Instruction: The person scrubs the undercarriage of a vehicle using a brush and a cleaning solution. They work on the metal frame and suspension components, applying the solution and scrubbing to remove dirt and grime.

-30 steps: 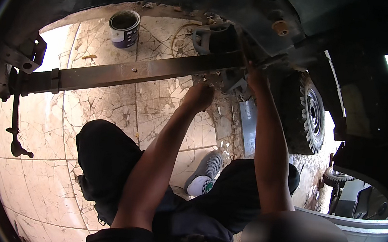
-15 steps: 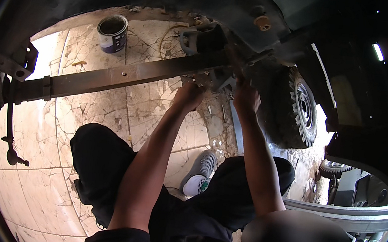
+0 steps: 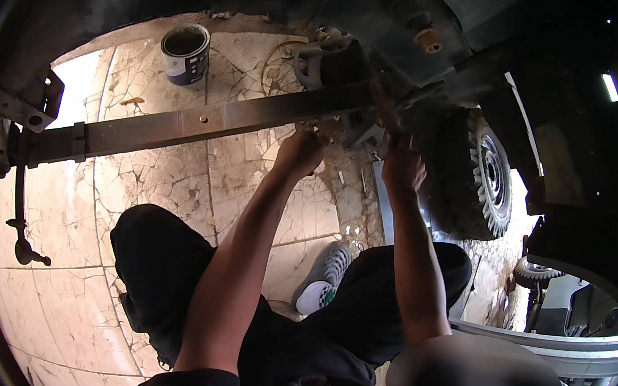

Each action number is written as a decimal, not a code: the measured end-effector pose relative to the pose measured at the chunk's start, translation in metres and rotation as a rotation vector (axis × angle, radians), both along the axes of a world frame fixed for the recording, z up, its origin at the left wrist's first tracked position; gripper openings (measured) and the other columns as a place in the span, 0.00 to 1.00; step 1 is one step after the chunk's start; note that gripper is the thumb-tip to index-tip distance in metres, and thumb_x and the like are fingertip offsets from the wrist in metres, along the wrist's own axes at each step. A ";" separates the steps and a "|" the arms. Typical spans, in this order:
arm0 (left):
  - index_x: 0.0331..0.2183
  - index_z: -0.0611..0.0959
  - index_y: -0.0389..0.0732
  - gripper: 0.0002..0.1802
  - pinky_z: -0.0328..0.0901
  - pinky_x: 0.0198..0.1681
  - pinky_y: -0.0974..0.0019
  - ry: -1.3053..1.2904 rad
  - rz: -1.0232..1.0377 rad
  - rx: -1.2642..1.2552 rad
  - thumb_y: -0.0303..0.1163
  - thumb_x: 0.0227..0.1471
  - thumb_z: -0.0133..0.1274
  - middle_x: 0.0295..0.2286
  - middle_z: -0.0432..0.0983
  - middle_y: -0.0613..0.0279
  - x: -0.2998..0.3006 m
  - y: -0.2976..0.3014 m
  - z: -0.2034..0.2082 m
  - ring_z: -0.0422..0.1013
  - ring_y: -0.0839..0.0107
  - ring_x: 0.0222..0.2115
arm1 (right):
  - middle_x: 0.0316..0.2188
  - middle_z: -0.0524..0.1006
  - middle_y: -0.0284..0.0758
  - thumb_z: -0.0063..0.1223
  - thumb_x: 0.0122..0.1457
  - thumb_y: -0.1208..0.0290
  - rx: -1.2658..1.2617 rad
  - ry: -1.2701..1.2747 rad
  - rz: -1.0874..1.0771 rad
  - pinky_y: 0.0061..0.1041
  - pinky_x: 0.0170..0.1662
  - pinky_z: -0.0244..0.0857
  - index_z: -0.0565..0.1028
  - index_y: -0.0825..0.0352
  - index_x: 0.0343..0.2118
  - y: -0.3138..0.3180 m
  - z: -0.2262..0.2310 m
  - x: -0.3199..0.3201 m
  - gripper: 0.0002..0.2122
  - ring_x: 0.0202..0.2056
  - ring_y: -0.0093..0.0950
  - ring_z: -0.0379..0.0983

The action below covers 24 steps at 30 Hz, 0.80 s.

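Left hand point(image 3: 302, 152): curled into a fist near the metal beam point(image 3: 180, 121); I can't tell what's inside
Right hand point(image 3: 405, 167): clamped on a dark handle point(image 3: 386, 107) (blurred, from here) near the beam's right end
Paint can point(image 3: 184, 68): beyond the beam

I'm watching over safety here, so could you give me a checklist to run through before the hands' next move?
1. Right hand closed around the dark handle: ok.
2. Left hand closed: ok.
3. What the left hand grips, if anything: cannot tell.
4. Metal beam well lit near the hands: not ok, its right end is in shadow.
5. Open can upright and apart from both hands: ok.
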<state>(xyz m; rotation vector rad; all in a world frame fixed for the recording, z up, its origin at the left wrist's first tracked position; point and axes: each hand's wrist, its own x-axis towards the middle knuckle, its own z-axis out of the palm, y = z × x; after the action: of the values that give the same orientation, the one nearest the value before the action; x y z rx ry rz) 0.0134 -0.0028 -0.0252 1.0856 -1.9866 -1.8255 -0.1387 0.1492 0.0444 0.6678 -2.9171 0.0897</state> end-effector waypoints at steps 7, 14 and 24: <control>0.32 0.84 0.33 0.25 0.75 0.34 0.56 -0.017 -0.108 0.159 0.49 0.60 0.51 0.23 0.79 0.51 0.002 0.006 0.005 0.78 0.61 0.23 | 0.42 0.81 0.51 0.40 0.70 0.46 0.001 -0.017 0.065 0.56 0.46 0.72 0.67 0.55 0.58 -0.049 0.004 -0.038 0.22 0.46 0.55 0.78; 0.37 0.86 0.35 0.26 0.73 0.40 0.51 0.040 -0.059 -0.058 0.50 0.61 0.49 0.24 0.82 0.47 0.002 0.004 0.001 0.81 0.54 0.29 | 0.42 0.81 0.52 0.41 0.69 0.47 0.037 -0.034 -0.012 0.58 0.49 0.70 0.70 0.56 0.55 -0.013 0.008 -0.001 0.21 0.46 0.55 0.78; 0.24 0.82 0.36 0.25 0.73 0.33 0.56 -0.020 -0.114 0.071 0.47 0.61 0.46 0.18 0.79 0.51 0.003 0.004 -0.015 0.78 0.59 0.19 | 0.47 0.79 0.50 0.43 0.69 0.50 0.022 -0.091 0.067 0.51 0.52 0.72 0.76 0.62 0.52 -0.057 0.021 -0.040 0.22 0.51 0.51 0.77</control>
<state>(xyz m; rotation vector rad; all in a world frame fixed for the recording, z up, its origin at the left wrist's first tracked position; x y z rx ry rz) 0.0160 0.0010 -0.0404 1.0333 -2.0482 -1.9631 -0.1790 0.0922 0.0653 0.7847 -2.9870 0.0982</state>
